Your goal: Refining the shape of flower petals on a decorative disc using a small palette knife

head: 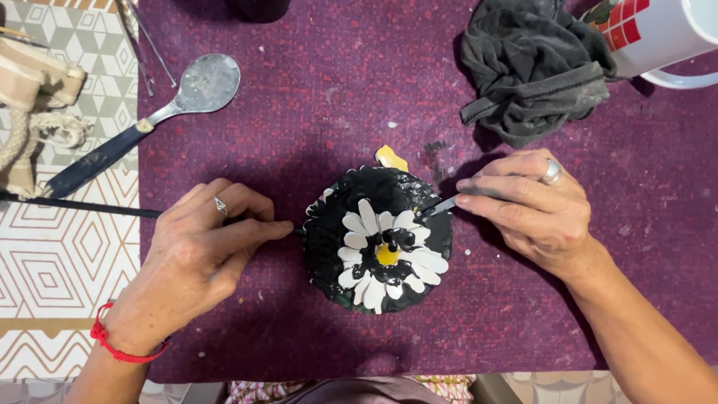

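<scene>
The black round piece (378,239) with its white daisy and yellow centre sits mid-mat, between my hands. My left hand (196,258) pinches a thin dark stick (82,206) against its left edge. My right hand (535,209) grips a small metal tool (437,208), tip on the upper right rim. Farther off lie a spoon (168,105), a black cloth (535,71) and a white mug (662,34) on the purple mat (314,82).

I count one round black piece with a white daisy (378,251) on the purple mat (314,97). Up-left of the daisy piece lies one spoon (149,120); up-right of it, one black rag (535,67) and one white mug (658,34). Two hands, left (196,258) and right (531,209), flank it, each holding one thin tool.
</scene>
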